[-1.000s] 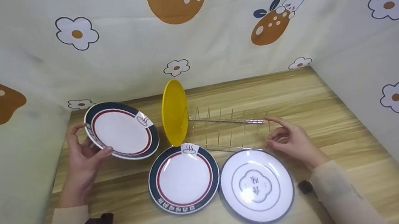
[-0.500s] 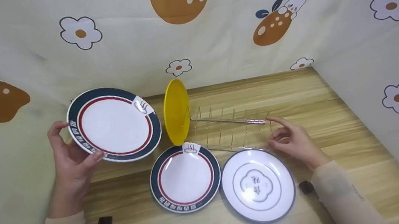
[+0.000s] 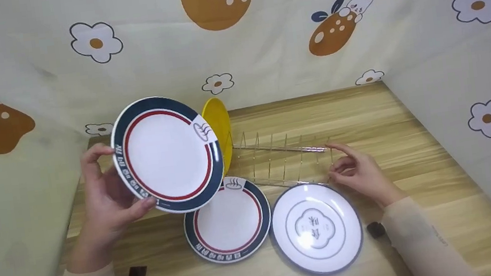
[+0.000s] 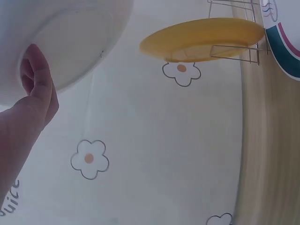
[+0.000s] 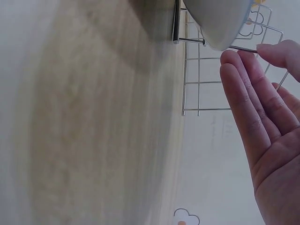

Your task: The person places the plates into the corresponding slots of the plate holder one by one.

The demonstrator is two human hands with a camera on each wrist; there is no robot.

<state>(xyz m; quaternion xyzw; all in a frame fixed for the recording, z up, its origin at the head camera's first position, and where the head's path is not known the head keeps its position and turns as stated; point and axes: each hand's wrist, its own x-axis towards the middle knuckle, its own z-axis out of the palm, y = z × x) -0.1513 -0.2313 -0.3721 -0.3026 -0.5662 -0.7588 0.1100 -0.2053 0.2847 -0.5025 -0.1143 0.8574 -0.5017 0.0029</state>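
Tilted plate [image 3: 168, 154] (navy-rimmed) in left hand's [image 3: 109, 202] grip, wire rack [image 3: 279, 147] in right hand's [image 3: 361, 175].

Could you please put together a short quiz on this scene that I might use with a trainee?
1. Multiple choice: how is the yellow plate placed in the rack?
A) Lying flat
B) Standing on edge
C) Upside down on top
2. True or false: the left hand holds a navy-rimmed plate up off the table.
3. Open: where is the right hand, and does it touch anything?

Key
1. B
2. True
3. At the rack's right end, with its fingers touching it.
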